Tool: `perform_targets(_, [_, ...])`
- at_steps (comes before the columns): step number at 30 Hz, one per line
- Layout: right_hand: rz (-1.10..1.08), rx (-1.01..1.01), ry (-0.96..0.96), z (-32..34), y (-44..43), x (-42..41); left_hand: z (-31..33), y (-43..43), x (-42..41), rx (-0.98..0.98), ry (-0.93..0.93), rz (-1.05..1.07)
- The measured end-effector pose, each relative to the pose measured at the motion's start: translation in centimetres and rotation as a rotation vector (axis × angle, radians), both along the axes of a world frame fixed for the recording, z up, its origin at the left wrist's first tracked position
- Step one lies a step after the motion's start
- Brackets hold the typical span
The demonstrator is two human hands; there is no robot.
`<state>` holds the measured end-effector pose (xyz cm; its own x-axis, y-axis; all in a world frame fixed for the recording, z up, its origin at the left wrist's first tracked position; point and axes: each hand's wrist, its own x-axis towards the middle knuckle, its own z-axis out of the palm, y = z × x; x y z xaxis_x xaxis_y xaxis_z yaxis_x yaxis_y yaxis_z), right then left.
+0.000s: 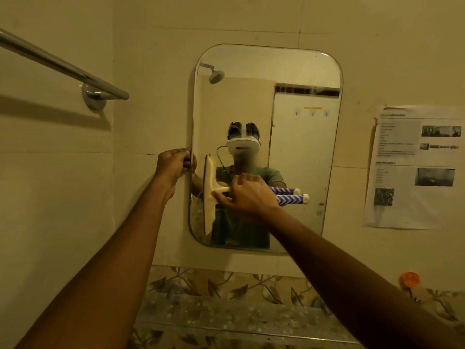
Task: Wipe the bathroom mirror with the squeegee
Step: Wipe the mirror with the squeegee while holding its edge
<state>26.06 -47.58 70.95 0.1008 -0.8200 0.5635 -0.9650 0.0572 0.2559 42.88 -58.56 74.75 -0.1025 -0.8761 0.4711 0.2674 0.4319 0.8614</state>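
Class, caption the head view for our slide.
Right hand holds squeegee against mirror; left hand grips the mirror's edge.

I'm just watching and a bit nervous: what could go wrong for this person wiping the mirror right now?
1. The left hand grips the mirror by its bare left edge; a slip there could hurt it or tug the glass.
2. The squeegee, held by the right hand, stands upright close beside that left hand, so a leftward stroke may bump it.
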Motion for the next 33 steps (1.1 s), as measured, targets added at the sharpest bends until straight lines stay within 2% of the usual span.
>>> perform_targets(6, [-0.051,-0.096,-0.052,0.7,-0.5,-2.5,-0.4,0.0,-0.4,-0.001,0.039,0.015])
perform_targets(15, [-0.132,-0.053,-0.201,-1.1,6.9,-13.8,-0.5,0.3,-1.2,-0.01,0.085,0.095])
perform_targets(18, [-0.231,-0.002,-0.197,-1.6,8.4,-16.2,-0.5,0.4,-1.2,-0.008,0.09,0.104])
perform_targets(21, [-0.271,-0.003,-0.169,-1.3,9.6,-16.0,-0.8,0.9,-1.5,0.0,0.124,0.111])
perform_targets(27, [-0.106,-0.076,-0.131,-1.2,6.6,-10.7,-1.8,1.7,-2.6,-0.001,0.179,0.169])
perform_targets(33, [-0.103,-0.124,-0.137,-0.7,4.8,-10.7,-1.6,1.6,-2.7,0.001,0.186,0.172])
